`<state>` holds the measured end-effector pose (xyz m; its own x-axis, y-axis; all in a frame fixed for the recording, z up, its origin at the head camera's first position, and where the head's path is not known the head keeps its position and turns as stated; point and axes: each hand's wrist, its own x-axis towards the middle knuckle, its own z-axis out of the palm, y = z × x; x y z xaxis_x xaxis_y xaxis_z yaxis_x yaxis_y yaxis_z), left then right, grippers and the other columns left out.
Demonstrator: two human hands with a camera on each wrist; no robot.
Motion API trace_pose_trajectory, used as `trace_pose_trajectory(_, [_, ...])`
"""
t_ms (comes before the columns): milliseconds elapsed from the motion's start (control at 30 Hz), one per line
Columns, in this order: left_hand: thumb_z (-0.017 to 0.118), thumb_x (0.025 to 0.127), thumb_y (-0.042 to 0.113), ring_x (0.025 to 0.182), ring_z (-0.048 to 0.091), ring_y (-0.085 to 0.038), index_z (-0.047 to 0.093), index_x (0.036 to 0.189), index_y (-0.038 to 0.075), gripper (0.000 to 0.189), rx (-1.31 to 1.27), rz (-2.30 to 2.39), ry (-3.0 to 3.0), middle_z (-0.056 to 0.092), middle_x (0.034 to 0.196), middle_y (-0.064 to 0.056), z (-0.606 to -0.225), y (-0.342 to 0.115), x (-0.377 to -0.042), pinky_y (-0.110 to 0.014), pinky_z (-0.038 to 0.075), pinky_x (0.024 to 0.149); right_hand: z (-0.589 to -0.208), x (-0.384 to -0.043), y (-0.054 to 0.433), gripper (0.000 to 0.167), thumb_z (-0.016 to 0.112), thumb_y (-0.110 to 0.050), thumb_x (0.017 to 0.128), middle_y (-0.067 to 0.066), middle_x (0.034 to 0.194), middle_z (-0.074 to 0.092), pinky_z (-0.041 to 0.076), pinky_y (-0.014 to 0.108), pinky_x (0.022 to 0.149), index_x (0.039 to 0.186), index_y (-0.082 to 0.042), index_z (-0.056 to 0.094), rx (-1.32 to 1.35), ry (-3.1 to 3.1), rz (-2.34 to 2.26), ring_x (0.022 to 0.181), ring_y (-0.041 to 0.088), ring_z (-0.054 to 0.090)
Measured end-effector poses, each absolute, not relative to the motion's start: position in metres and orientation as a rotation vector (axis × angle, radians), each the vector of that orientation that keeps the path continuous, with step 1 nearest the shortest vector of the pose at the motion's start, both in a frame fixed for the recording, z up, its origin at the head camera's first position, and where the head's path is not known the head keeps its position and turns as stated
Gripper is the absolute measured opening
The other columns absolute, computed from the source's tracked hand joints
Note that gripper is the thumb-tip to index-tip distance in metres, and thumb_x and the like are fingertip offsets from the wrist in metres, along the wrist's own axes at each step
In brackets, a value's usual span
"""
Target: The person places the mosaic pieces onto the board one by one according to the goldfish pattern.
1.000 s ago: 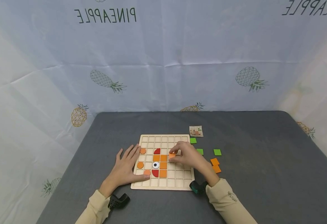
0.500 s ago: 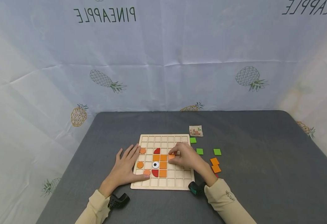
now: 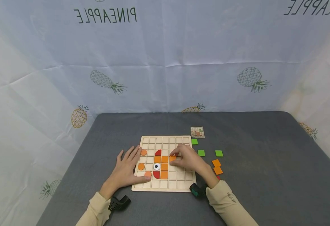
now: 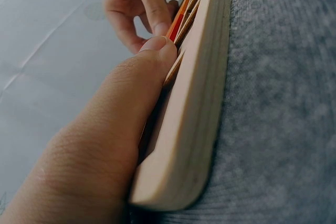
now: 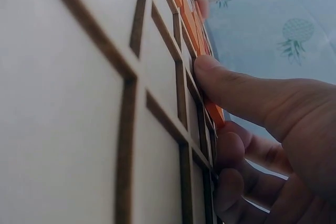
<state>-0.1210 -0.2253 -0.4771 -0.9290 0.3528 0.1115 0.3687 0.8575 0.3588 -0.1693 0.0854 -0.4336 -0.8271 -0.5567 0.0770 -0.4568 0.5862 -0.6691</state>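
Note:
A wooden grid board (image 3: pixel 165 185) lies on the table, partly filled with coloured tiles. My right hand (image 3: pixel 188 158) pinches an orange square tile (image 3: pixel 172 158) between thumb and fingers, right at a cell beside the row of orange squares (image 3: pixel 164 159). In the right wrist view the thumb (image 5: pixel 231 85) is on the tile (image 5: pixel 214 113) close against the grid. Fingers spread, my left hand (image 3: pixel 127 171) rests along the board's left side, its thumb (image 4: pixel 157 48) reaching over the near-left cells. Red quarter-round pieces (image 3: pixel 158 153), orange discs (image 3: pixel 141 166) and an eye disc (image 3: pixel 157 166) sit in other cells.
Right of the board lie green square tiles (image 3: pixel 219 153), two orange squares (image 3: pixel 218 170) and a bit of red (image 3: pixel 218 177) by the right forearm. A small pattern card (image 3: pixel 197 132) lies behind the board's right corner. The grey table (image 3: pixel 255 157) extends rightward.
My right hand has shifted slightly left, and the orange tile it pinches now sits lower and flatter at the cell. A bit of red shows by the forearm. My left hand stays put.

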Motion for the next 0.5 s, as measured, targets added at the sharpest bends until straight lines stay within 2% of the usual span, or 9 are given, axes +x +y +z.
trace_pose_trajectory(267, [0.058, 0.078, 0.098, 0.163, 0.031, -0.047, 0.035, 0.17, 0.003, 0.134, -0.582, -0.583, -2.985, 0.036, 0.177, -0.02, -0.4775, -0.2257, -0.1212, -0.082, 0.014, 0.124, -0.4339, -0.1701, 0.0857, 0.03, 0.09, -0.019, 0.09, 0.007, 0.098, 0.073, 0.05, 0.022, 0.073, 0.115, -0.003, 0.084, -0.858, 2.666, -1.058, 0.085, 0.013, 0.061])
trace_pose_trajectory(500, [0.061, 0.078, 0.096, 0.164, 0.031, -0.047, 0.034, 0.17, 0.003, 0.133, -0.57, -0.571, -2.998, 0.035, 0.177, -0.019, -0.4774, -0.2254, -0.1219, -0.081, 0.014, 0.125, -0.4349, -0.1711, 0.087, 0.027, 0.089, -0.017, 0.091, 0.008, 0.098, 0.074, 0.045, 0.02, 0.069, 0.113, -0.001, 0.085, -0.897, 2.648, -1.086, 0.08, 0.01, 0.057])
